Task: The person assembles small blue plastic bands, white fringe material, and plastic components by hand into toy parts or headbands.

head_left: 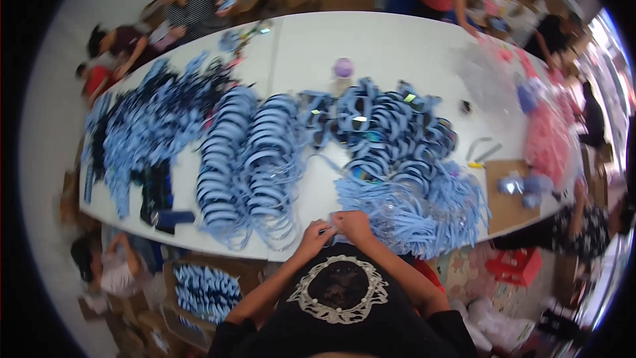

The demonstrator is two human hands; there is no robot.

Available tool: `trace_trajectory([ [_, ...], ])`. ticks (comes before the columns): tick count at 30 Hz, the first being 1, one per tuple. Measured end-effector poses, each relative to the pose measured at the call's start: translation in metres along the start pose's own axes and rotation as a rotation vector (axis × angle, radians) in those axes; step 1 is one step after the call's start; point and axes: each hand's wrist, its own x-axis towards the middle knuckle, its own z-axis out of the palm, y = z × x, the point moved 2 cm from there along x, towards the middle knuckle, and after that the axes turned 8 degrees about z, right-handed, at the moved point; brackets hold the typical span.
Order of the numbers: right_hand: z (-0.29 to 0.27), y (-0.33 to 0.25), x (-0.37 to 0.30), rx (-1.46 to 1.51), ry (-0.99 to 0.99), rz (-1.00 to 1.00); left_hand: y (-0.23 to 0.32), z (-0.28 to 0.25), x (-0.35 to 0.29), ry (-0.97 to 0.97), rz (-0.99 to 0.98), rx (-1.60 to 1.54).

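At the near edge of the white table, my left hand and my right hand are close together, their fingers closed. A small dark and bluish piece shows between them, too small to name. Just right of my hands lies a heap of light blue straps with clear bits among them. Beyond it are rows of blue-framed pieces with dark, shiny lenses, like goggles. To the left of my hands, two long rows of stacked light blue curved bands run away from me.
A pile of blue and black strips covers the table's left side, near a dark blue cylinder. At right are a cardboard sheet, pink bagged goods and cutting tools. A purple-topped bottle stands beyond. Several people surround the table.
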Motion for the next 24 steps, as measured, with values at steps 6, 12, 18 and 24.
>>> trace_trajectory([
  [6, 0.008, 0.050, 0.010, 0.125, -0.086, 0.135, 0.025, 0.003, 0.011, 0.040, 0.173, 0.054],
  [12, -0.038, -0.058, -0.004, 0.512, -0.310, -0.017, 0.007, -0.018, 0.028, 0.419, 0.049, -0.223],
  [18, -0.047, -0.085, -0.004, 0.207, -0.309, -0.123, -0.005, -0.044, 0.046, 0.312, -0.376, -1.082],
  [24, -0.028, -0.074, -0.012, 0.319, -0.354, -0.037, -0.004, -0.080, 0.046, 0.546, -0.353, -1.377],
])
